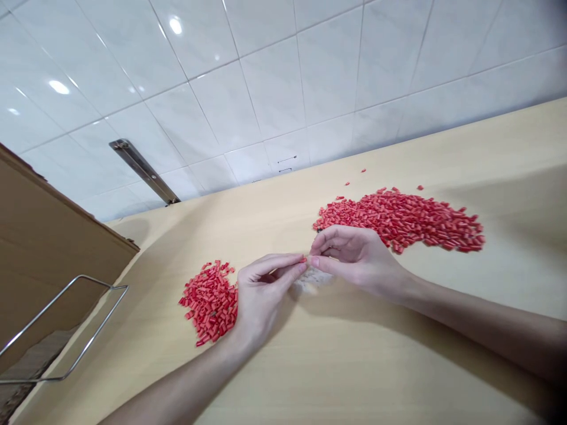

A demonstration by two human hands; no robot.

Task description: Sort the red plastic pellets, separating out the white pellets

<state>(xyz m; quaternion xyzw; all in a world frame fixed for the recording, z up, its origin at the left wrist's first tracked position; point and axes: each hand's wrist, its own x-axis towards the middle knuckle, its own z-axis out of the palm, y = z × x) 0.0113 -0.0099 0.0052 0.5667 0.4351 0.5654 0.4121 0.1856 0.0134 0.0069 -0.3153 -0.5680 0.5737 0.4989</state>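
My left hand (261,292) and my right hand (354,254) meet fingertip to fingertip over a light wooden table (336,366). Between the thumbs and forefingers is pinched a tiny red piece (303,259); both hands touch it. A big heap of small red tube pieces (398,218) lies just behind my right hand. A smaller heap of the same red pieces (210,301) lies beside my left wrist. Under the fingertips sits a small pale fuzzy clump (312,277), partly hidden by my fingers.
A white tiled wall (274,77) rises behind the table. A brown cardboard box (39,248) and a metal wire frame (66,330) stand at the left edge. A metal bar (144,171) leans against the wall. A few stray red pieces (354,177) lie near it.
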